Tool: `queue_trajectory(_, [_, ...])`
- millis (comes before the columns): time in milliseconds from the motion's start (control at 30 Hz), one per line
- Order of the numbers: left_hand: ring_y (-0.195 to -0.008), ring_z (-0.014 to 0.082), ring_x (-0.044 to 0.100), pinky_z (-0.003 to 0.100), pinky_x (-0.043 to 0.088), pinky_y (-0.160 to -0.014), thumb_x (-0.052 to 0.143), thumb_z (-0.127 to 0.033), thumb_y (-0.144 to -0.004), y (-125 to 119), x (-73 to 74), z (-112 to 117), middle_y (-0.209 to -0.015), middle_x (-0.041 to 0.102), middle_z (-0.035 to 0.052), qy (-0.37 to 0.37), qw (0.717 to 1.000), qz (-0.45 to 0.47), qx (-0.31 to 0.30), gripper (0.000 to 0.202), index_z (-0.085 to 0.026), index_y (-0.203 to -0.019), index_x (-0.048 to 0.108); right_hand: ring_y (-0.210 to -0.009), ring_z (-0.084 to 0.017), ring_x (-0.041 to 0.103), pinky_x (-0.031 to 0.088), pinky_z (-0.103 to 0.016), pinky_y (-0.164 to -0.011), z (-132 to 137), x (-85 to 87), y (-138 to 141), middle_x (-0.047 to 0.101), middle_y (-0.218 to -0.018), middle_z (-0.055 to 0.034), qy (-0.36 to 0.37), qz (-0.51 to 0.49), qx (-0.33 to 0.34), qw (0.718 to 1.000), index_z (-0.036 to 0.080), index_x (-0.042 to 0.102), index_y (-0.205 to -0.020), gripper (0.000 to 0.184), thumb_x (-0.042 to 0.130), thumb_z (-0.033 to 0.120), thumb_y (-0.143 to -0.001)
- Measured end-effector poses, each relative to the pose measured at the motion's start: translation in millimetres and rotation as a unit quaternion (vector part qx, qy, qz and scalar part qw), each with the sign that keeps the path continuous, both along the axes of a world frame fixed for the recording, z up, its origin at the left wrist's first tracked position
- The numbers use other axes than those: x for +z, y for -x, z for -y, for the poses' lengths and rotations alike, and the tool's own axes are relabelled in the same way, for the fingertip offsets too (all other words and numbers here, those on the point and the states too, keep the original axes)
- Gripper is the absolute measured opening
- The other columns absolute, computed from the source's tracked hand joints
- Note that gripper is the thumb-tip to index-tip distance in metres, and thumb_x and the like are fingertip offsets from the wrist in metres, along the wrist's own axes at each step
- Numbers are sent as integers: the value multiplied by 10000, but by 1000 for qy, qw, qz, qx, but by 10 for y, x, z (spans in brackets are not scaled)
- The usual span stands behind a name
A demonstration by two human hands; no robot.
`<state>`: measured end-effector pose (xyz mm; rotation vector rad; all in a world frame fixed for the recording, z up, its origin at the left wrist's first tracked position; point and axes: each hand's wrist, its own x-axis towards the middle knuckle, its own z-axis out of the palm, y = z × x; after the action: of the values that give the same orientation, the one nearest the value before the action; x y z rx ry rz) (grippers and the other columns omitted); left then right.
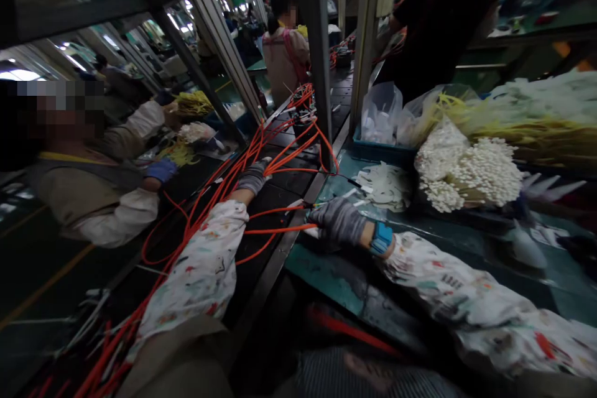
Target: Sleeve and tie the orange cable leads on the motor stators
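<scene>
My left hand (254, 176), in a grey striped glove, is closed around a bundle of orange cables (289, 158) over the dark conveyor (284, 186). More orange cables run under and beside my left forearm. At the edge of the green bench, my right hand (339, 220), gloved the same way, is closed on orange cable ends (296, 227). Thin coloured wires and whitish tips show near its fingers, partly hidden. Just beyond that hand, a pile of flat white strips (385, 185) lies on the bench.
Bundled white-tipped pieces (469, 168) and yellow strands (527, 143) sit at the right, near a clear plastic bag (381, 113). Metal posts (317, 50) rise ahead beside the conveyor. A co-worker with a blue glove (161, 170) stands at the left; other people work farther back.
</scene>
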<state>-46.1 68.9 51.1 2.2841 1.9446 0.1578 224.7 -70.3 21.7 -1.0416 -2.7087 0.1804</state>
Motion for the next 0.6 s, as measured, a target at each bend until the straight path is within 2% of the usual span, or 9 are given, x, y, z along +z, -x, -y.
queue_trajectory(100, [-1536,385,484,555,306,-1335,859,-297,-869,-164,-52,180,-1598,559,201,7,1000,-1,-25,813,-188,-1590,498,-751,-206,665,512,-353,-729,304,-185,-172,747,-803,-77,-51,-22,41,998,170,762,-995,193,639,314,-1028])
queue_trajectory(167, [-1593,382,413,540,226,-1370,845,-301,-869,-335,-58,347,-1650,514,196,23,997,10,-68,822,-180,-1599,487,-732,-183,644,512,-341,-746,480,-301,-258,732,-770,-54,-78,-40,53,995,184,763,-1014,194,581,232,-1063])
queue_trajectory(233, [-1583,327,450,466,285,-1360,800,-380,-912,-481,-65,577,-1668,518,146,63,989,30,-128,770,-206,-1598,497,-725,-183,638,521,-341,-741,694,-383,-349,725,-763,-57,-102,-54,41,993,176,769,-1054,210,565,218,-1084])
queue_trajectory(333, [-1477,269,592,352,491,-1217,837,-510,-853,-515,-99,993,-1620,590,102,167,963,60,-200,900,-223,-1621,467,-900,-236,706,567,-395,-820,1167,-423,-478,793,-995,-124,-114,-128,-7,985,185,765,-1223,223,621,266,-1074])
queue_trajectory(400, [-1476,285,597,351,530,-1170,896,-530,-765,-395,-134,1250,-1609,599,123,254,943,68,-205,1045,-205,-1639,424,-929,-234,729,580,-378,-825,1526,-418,-518,810,-1064,-99,-53,-237,-33,970,232,770,-1240,229,646,243,-1048])
queue_trajectory(467, [-1463,318,605,385,531,-1163,933,-502,-698,-212,-178,1454,-1580,617,144,316,930,58,-177,1087,-191,-1614,438,-792,-191,722,582,-315,-729,1792,-425,-477,810,-953,-57,89,-316,-52,943,230,776,-1221,235,642,227,-1029])
queue_trajectory(533, [-1297,331,711,386,573,-1075,958,-458,-640,-39,-243,1612,-1427,721,134,340,929,31,-144,1032,-173,-1531,522,-701,-170,695,590,-289,-669,1868,-462,-327,794,-873,-32,285,-367,-56,883,206,770,-1233,279,703,288,-975])
queue_trajectory(600, [-1064,312,778,357,604,-940,954,-402,-615,77,-341,1745,-1198,806,99,343,930,6,-131,931,-152,-1439,600,-764,-188,711,631,-320,-735,1750,-518,-70,799,-920,-30,435,-414,-52,798,212,758,-1252,399,769,410,-905])
